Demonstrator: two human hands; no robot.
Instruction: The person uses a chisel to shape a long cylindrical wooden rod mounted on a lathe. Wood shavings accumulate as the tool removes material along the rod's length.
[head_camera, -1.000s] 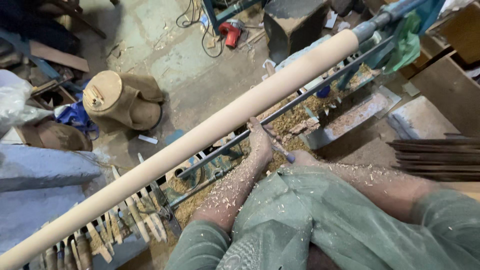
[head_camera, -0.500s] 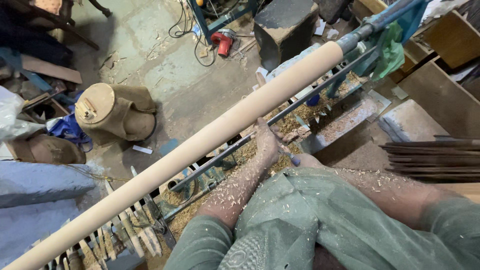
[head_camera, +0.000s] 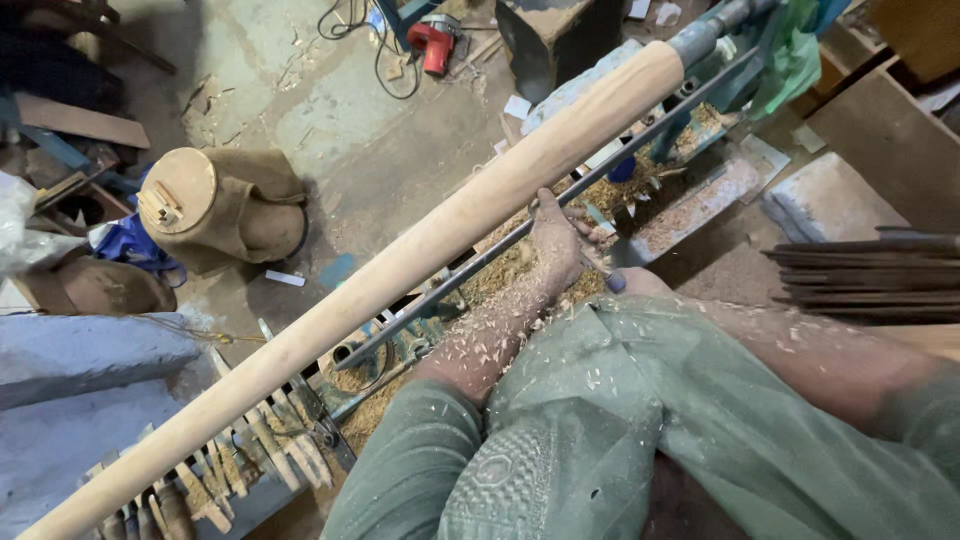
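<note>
Smooth pale wood spindle (head_camera: 400, 270), dull metal rail (head_camera: 560, 210), perhaps cotton green cloth (head_camera: 620, 420).

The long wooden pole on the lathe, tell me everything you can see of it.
The long wooden pole is a pale, smooth, round shaft of bare light wood. It runs diagonally from the lower left edge of the view up to the upper right, where its end meets a grey metal fitting of the lathe. It lies roughly level above a dark metal rail and a bed of wood shavings. The left hand sits just below it near mid-length; actual contact cannot be told.
</note>
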